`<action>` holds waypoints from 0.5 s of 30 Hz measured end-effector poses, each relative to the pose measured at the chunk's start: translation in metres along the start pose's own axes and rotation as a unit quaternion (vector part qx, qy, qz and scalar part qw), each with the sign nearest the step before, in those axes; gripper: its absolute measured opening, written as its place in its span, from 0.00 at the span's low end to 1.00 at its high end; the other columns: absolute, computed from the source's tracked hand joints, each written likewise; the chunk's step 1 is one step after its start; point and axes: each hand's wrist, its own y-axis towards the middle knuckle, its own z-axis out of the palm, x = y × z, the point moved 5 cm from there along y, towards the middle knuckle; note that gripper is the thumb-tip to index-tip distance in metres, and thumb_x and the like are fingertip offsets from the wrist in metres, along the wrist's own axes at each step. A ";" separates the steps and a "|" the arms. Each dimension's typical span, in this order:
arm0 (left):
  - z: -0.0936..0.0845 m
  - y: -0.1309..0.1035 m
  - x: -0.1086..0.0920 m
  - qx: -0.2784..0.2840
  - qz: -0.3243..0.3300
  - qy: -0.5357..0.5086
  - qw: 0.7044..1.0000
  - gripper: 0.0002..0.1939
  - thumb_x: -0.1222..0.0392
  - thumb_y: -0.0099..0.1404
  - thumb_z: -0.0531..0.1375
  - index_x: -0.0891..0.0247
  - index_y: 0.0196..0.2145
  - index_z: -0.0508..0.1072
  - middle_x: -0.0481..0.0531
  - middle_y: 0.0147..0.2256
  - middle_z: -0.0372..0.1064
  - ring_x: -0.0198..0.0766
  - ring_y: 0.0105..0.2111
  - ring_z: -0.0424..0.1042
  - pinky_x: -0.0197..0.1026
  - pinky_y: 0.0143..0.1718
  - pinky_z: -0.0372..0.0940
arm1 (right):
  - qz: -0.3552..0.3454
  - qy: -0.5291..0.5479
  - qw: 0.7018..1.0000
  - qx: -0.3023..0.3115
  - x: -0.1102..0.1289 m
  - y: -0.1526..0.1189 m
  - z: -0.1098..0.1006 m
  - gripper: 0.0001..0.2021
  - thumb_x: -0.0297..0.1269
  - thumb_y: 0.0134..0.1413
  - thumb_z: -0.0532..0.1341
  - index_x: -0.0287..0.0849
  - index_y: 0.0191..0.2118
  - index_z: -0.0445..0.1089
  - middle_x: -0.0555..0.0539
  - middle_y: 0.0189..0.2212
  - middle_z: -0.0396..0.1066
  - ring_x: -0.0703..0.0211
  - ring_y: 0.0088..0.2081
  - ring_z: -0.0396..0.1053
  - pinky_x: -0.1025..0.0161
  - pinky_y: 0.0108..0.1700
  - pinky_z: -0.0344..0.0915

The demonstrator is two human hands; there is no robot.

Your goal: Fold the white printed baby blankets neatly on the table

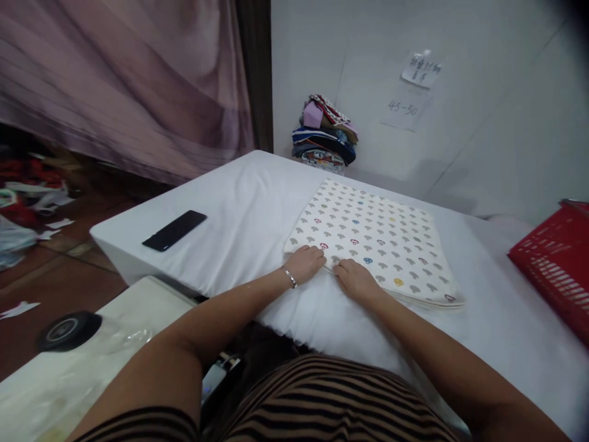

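A folded cream cloth point(368, 227) printed with grey, red, blue and yellow mushrooms lies flat on the white-covered table point(234, 209). Its near edge shows several layers. My left hand point(305, 263), with a silver bracelet at the wrist, is closed on the cloth's near left edge, fingers bent over the top layer. Close beside it, my right hand point(356, 279) grips the same edge, its fingertips curled. Both thumbs are hidden from sight.
A black phone point(175, 230) rests on the table's left part. Folded clothes point(324, 135) are stacked by the wall. A red plastic basket point(556, 258) stands at the right. Lower left, a black round object point(69, 330) sits on a pale surface with clear plastic.
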 end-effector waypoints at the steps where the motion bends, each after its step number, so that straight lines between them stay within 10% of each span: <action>1: 0.000 -0.004 0.006 0.000 -0.016 0.003 1.000 0.09 0.68 0.64 0.51 0.62 0.36 0.70 0.55 0.37 0.68 0.42 0.41 0.65 0.45 0.40 0.58 | 0.001 -0.008 1.000 0.004 0.000 0.000 0.000 0.09 0.29 0.61 0.50 0.40 0.38 0.68 0.43 0.37 0.68 0.54 0.39 0.63 0.60 0.40 0.59; 15: -0.015 -0.053 0.072 -0.017 -0.362 -0.058 0.930 0.05 0.63 0.58 0.56 0.61 0.34 0.63 0.54 0.39 0.66 0.40 0.34 0.68 0.41 0.29 0.60 | 0.036 -0.010 0.999 0.032 0.008 0.015 -0.005 0.09 0.36 0.62 0.53 0.40 0.38 0.67 0.41 0.39 0.69 0.53 0.40 0.65 0.60 0.39 0.60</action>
